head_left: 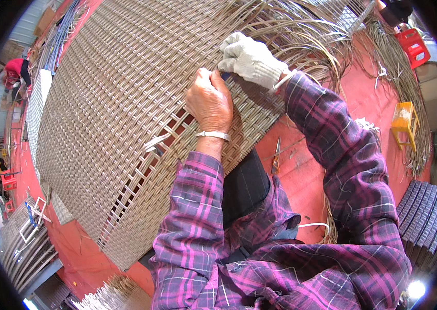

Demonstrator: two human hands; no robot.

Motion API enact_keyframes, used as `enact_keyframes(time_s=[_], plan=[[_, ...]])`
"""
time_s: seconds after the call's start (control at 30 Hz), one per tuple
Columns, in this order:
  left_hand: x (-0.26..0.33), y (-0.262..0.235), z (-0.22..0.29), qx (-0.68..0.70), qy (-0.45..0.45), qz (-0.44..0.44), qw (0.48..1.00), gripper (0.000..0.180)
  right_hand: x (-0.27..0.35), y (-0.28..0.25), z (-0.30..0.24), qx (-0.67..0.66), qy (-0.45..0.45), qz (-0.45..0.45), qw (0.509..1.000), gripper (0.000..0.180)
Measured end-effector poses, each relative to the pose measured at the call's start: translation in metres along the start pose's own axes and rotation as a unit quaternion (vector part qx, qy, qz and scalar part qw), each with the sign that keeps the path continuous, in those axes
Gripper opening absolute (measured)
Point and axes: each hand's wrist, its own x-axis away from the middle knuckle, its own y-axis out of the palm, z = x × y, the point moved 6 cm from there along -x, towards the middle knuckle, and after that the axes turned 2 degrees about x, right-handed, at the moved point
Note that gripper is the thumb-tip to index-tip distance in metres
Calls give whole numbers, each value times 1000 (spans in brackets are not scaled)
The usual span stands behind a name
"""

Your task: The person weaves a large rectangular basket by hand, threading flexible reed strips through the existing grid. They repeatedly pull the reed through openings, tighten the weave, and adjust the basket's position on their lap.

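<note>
A large woven panel of tan-grey wicker strands [120,98] slopes up in front of me. My left hand [209,101] is bare, with a pale band round the wrist, and its fingers are closed at the weave beside an open slot. Just up and right of it, my right hand [247,58] wears a white knit glove and is curled closed against the panel. What either hand grips is hidden by the fingers. A bit of something dark blue [225,76] shows between the two hands. A pale strand end [156,141] sticks out of the slot.
Long loose strands [306,41] spread from the panel's far right edge. Orange-handled scissors [276,160] lie on the red ground sheet [296,191]. A yellow stool [405,124] and a red stool [412,47] stand at right. Another person [18,72] bends over at far left.
</note>
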Motion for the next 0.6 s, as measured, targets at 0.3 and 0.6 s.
enact_keyframes(time_s=[0.3,0.6], plan=[[8,-10,5,103,97,25,990,14,11,-27,32,-94,155,203,962,9],[-19,-9,16,132,77,-36,988,22,11,-57,45,-186,108,196,957,10]])
